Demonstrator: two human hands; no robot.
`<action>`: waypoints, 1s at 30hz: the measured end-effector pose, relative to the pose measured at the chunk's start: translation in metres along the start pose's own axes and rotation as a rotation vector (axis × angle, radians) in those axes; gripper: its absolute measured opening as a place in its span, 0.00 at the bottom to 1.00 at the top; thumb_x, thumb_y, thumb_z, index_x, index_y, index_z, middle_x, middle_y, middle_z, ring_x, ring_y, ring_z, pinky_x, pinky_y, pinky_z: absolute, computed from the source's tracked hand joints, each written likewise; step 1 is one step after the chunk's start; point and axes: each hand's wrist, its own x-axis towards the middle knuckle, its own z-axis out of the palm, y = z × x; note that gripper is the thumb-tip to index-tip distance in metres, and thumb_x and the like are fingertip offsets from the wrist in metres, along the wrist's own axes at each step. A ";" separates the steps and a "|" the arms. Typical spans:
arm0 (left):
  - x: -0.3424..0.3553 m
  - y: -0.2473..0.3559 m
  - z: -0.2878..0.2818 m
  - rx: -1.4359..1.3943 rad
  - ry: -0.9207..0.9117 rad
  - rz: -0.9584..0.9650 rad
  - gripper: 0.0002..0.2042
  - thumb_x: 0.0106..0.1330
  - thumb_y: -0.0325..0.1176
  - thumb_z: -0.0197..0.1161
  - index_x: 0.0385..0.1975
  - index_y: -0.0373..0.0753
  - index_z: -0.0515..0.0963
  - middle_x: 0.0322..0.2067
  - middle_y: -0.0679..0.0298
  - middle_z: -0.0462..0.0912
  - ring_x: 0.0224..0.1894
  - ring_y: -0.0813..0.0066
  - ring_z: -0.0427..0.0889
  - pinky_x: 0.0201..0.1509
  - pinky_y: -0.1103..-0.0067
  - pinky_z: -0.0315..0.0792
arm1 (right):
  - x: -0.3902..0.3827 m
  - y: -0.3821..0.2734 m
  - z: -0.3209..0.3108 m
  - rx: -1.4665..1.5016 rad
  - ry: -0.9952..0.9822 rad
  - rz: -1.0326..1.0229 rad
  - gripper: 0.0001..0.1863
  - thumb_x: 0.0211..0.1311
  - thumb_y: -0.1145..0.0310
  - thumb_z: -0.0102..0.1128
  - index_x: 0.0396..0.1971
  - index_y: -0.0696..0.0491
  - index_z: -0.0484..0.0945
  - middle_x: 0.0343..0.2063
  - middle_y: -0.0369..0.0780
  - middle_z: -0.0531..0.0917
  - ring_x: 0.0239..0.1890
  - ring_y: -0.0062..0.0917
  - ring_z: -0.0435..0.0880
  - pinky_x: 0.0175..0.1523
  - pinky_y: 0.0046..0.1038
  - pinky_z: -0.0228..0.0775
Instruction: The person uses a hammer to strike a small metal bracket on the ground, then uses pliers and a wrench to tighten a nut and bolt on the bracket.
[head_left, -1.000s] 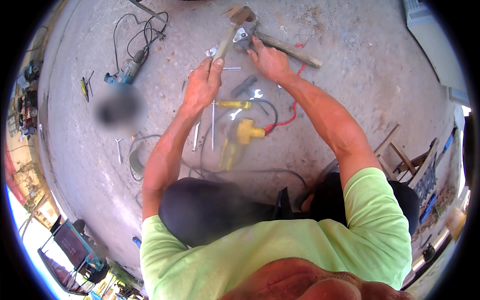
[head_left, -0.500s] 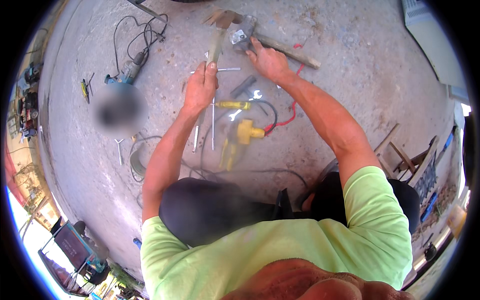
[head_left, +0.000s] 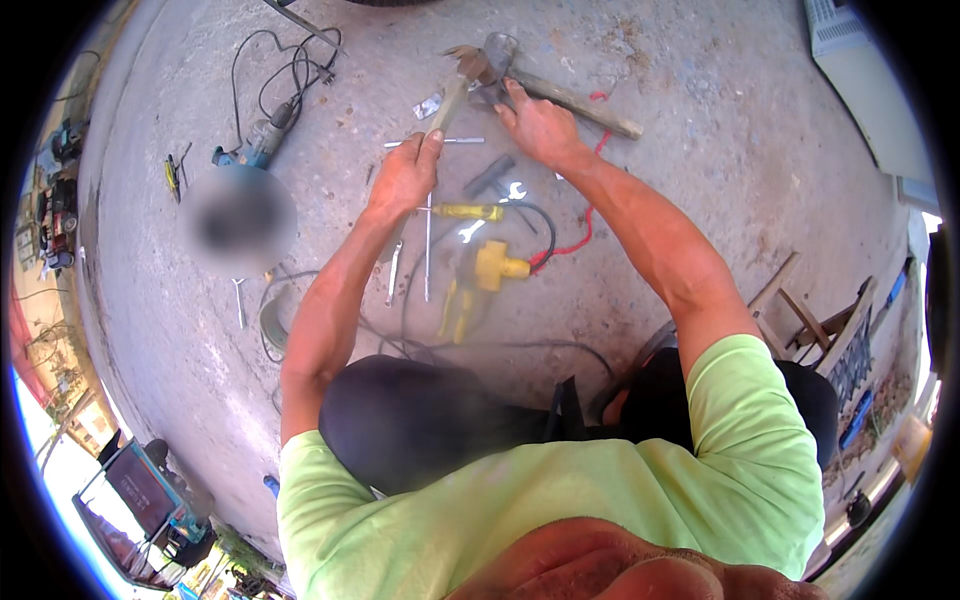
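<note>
Concrete floor (head_left: 690,170) bears a sledgehammer (head_left: 582,103); the left grip (head_left: 407,170) is wrapped round a claw hammer (head_left: 454,97) whose head overlaps the sledgehammer's. The right grip (head_left: 545,125) reaches beside them; I cannot tell whether it pinches anything. Hammering seems in hand; a blow calls for careful aim.

Rusty brown's seen on the curved metal claw-hammer head (head_left: 471,64), dull tan on its straight wooden handle (head_left: 451,105). Pretty loud red's spotted on the thin cord (head_left: 588,215), plain lime green on the short-sleeved shirt (head_left: 560,485).
</note>
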 end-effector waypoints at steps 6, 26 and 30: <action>-0.017 0.019 -0.005 -0.246 0.099 0.151 0.24 0.80 0.52 0.46 0.37 0.34 0.76 0.19 0.66 0.75 0.19 0.79 0.72 0.24 0.77 0.68 | -0.001 0.005 0.001 -0.004 -0.005 0.021 0.31 0.73 0.48 0.51 0.70 0.46 0.67 0.37 0.58 0.86 0.42 0.56 0.86 0.51 0.52 0.77; -0.015 0.037 -0.012 -0.104 -0.039 -0.026 0.27 0.78 0.54 0.46 0.38 0.31 0.77 0.29 0.44 0.83 0.36 0.42 0.84 0.43 0.59 0.75 | -0.002 0.003 0.002 0.006 0.011 0.012 0.31 0.73 0.48 0.50 0.69 0.49 0.67 0.35 0.58 0.86 0.41 0.56 0.86 0.50 0.52 0.77; -0.015 0.021 -0.002 -0.144 0.099 0.115 0.26 0.79 0.53 0.45 0.39 0.32 0.76 0.25 0.54 0.78 0.30 0.59 0.79 0.35 0.66 0.72 | -0.002 0.003 -0.001 0.004 0.013 0.013 0.31 0.73 0.49 0.50 0.69 0.49 0.67 0.35 0.58 0.87 0.41 0.56 0.86 0.51 0.52 0.77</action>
